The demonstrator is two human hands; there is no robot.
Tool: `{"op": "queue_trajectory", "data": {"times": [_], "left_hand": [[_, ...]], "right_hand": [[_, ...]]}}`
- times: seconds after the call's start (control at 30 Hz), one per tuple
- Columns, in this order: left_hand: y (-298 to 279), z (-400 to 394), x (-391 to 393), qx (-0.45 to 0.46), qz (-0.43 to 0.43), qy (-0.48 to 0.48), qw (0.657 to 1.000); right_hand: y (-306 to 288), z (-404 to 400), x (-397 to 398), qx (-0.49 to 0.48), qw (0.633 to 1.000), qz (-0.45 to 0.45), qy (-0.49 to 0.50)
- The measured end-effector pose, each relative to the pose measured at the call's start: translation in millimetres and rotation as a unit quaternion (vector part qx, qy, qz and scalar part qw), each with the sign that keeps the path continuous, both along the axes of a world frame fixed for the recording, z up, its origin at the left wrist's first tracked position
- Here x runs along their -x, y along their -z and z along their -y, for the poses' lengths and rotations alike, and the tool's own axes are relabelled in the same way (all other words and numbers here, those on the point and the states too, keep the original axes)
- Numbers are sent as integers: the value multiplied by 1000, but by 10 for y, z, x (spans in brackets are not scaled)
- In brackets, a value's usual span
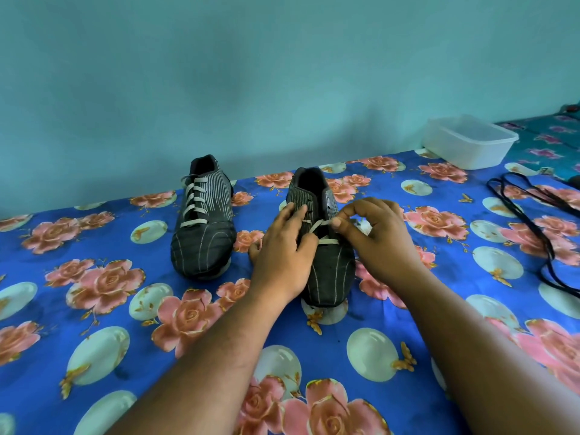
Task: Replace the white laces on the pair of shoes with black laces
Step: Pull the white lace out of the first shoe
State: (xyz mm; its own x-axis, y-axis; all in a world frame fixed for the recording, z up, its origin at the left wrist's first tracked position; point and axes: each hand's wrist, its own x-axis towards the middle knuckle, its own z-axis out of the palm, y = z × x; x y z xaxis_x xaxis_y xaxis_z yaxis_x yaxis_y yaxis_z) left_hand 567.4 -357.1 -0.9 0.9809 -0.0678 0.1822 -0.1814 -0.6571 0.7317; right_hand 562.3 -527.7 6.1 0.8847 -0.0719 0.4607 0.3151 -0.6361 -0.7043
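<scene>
Two dark striped shoes stand on the blue flowered cloth (94,309). The left shoe (204,243) carries its full white lace (194,202). On the right shoe (331,274) a white lace (324,223) runs only through the lower eyelets; the upper eyelets are bare. My left hand (282,249) rests on that shoe's left side, fingers lying over the tongue area. My right hand (379,233) pinches the white lace between thumb and forefinger at the shoe's right side. Black laces (533,221) lie in a loose heap at the far right.
A translucent white plastic tub (467,141) stands at the back right near the teal wall (282,73). Beyond it lies another flowered cloth (552,142). The cloth-covered surface stretches wide in front and to the left of the shoes.
</scene>
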Motion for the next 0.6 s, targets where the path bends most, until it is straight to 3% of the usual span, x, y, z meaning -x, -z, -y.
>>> {"op": "queue_trajectory", "data": {"times": [0.17, 0.4, 0.6], "left_hand": [[7, 4, 1, -4, -2, 11, 1000], [-19, 3, 25, -9, -18, 0, 1000], [-30, 20, 43, -3, -11, 0, 1000]], "right_hand": [[-63, -8, 32, -154, 987, -22, -39], [-114, -47, 87, -341, 923, -112, -137], [-100, 2, 33, -394, 896, -139, -153]]}}
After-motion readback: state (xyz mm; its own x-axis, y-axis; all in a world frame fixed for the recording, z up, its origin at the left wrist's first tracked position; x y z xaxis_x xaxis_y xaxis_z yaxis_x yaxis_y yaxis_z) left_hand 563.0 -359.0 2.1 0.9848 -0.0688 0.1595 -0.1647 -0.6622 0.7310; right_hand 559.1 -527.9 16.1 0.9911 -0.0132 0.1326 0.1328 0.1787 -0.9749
